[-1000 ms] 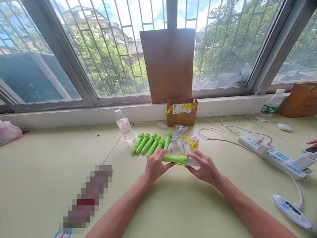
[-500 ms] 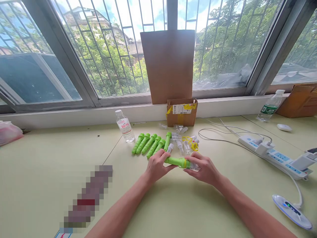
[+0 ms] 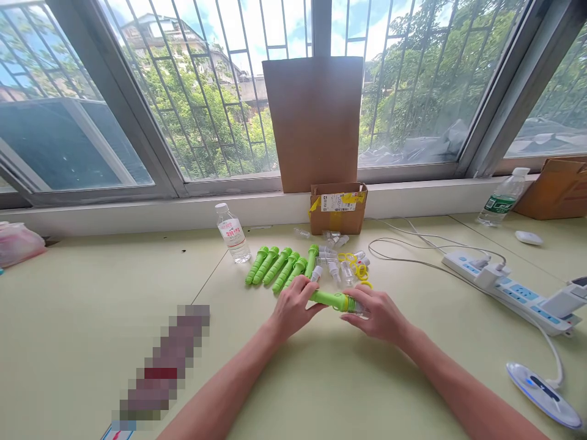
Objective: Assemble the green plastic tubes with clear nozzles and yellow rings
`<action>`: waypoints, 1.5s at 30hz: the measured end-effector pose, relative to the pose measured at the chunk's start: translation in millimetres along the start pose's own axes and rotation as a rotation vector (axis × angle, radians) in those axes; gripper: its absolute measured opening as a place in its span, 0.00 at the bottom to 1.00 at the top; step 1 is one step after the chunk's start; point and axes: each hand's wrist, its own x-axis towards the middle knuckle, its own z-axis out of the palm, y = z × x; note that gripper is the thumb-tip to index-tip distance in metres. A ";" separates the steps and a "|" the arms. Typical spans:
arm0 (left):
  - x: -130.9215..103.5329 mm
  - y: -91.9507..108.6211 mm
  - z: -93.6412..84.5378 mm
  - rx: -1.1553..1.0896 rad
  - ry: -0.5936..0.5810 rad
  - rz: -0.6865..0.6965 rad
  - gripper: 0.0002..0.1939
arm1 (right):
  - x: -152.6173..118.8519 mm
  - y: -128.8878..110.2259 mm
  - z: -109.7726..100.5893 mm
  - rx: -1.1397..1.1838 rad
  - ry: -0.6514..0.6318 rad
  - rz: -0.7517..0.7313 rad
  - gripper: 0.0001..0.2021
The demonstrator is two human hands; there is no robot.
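- White oval device (image 3: pixel 544 394), lying flat at the near right, a cable attached.
- Pixelated object (image 3: pixel 165 366), near left; identity hidden.
- Left hand (image 3: pixel 295 307), one: thumb and fingers closed around the left part of the green tube.
- Right hand (image 3: pixel 378 311), one: thumb and fingers clamped on the clear end piece (image 3: pixel 359 310).
- Green tube (image 3: pixel 328 297), one: held lengthwise between both hands, over the near side of the loose parts; yellow band beside the clear end piece.
- Power strip (image 3: pixel 509 286), white and blue, at right, plugs inserted.
- Green tubes (image 3: pixel 276 267), six, lying beyond the left hand.
- Clear and white parts (image 3: pixel 347 275), several, strewn beyond the hands, with yellow rings (image 3: pixel 362 270) among them.
- Water bottle (image 3: pixel 233 234), upright, white-capped, left of the six.
- Cardboard box (image 3: pixel 337 221), small, taped, behind the clear parts.
- Cardboard panel (image 3: pixel 316 125), brown, standing against the window.
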 end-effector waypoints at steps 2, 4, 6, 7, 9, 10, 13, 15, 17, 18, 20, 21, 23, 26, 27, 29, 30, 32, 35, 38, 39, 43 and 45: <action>0.4 0.6 0.1 0.034 0.027 0.025 0.14 | 0.5 -0.2 -0.4 -0.025 -0.004 0.004 0.15; 1.2 1.5 0.0 0.072 0.076 0.011 0.16 | 1.3 -0.9 -0.7 -0.037 0.014 0.005 0.12; 2.2 2.3 -0.8 0.102 0.124 -0.057 0.20 | 2.1 -2.1 -0.5 -0.044 0.063 -0.002 0.10; 2.6 2.6 -1.5 0.109 0.136 -0.102 0.22 | 2.4 -2.8 -0.2 -0.052 0.094 -0.009 0.10; 3.5 3.1 -3.4 0.098 0.124 -0.184 0.26 | 3.0 -3.9 1.0 -0.079 0.153 -0.024 0.10; 3.9 3.3 -4.5 0.078 0.102 -0.219 0.28 | 3.2 -4.2 1.7 -0.096 0.174 -0.031 0.10; 5.4 3.9 -8.3 -0.037 0.031 -0.352 0.34 | 3.3 -3.7 4.0 -0.131 0.208 -0.040 0.09; 7.1 3.8 -10.5 -0.176 0.008 -0.490 0.34 | 3.1 -2.6 5.1 -0.144 0.229 -0.036 0.09; 9.7 3.1 -12.3 -0.388 -0.003 -0.643 0.28 | 3.0 -1.5 5.9 -0.154 0.252 -0.030 0.10; 11.2 2.7 -12.9 -0.515 -0.010 -0.713 0.25 | 2.9 -1.0 6.2 -0.158 0.261 -0.030 0.10; 14.0 1.6 -13.5 -0.760 -0.026 -0.822 0.21 | 2.8 -0.4 6.7 -0.171 0.269 -0.031 0.10; 15.2 1.1 -13.5 -0.857 -0.027 -0.863 0.21 | 2.7 -0.2 7.0 -0.178 0.266 -0.032 0.10; 16.7 0.0 -13.0 -0.994 -0.010 -0.920 0.21 | 2.6 0.0 7.2 -0.186 0.251 -0.033 0.10; 16.6 -1.3 -11.7 -1.101 0.033 -0.951 0.20 | 2.3 -0.6 7.5 -0.167 0.228 -0.033 0.10; 16.3 -1.7 -11.4 -1.118 0.041 -0.950 0.20 | 2.2 -1.1 7.6 -0.157 0.222 -0.033 0.10; 15.8 -2.1 -11.1 -1.125 0.053 -0.940 0.19 | 1.9 -2.3 7.9 -0.138 0.205 -0.030 0.10; 15.6 -2.2 -11.1 -1.122 0.060 -0.935 0.18 | 1.8 -3.0 8.1 -0.130 0.196 -0.025 0.10; 15.5 -2.3 -11.4 -1.105 0.075 -0.927 0.18 | 1.5 -3.8 8.8 -0.117 0.184 -0.012 0.09; 15.3 -2.6 -11.4 -1.078 0.087 -0.910 0.18 | 1.2 -3.5 9.5 -0.107 0.178 0.013 0.10; 14.6 -3.4 -10.5 -1.060 0.083 -0.892 0.19 | 1.0 -2.3 9.4 -0.108 0.166 0.036 0.10; 14.3 -3.6 -10.1 -1.056 0.080 -0.890 0.19 | 1.0 -1.9 9.1 -0.109 0.161 0.042 0.10; 13.7 -3.1 -9.8 -1.048 0.069 -0.893 0.21 | 1.2 -1.7 8.2 -0.100 0.135 0.058 0.10; 14.1 -2.0 -10.6 -1.055 0.066 -0.896 0.22 | 1.3 -1.6 8.1 -0.093 0.127 0.069 0.10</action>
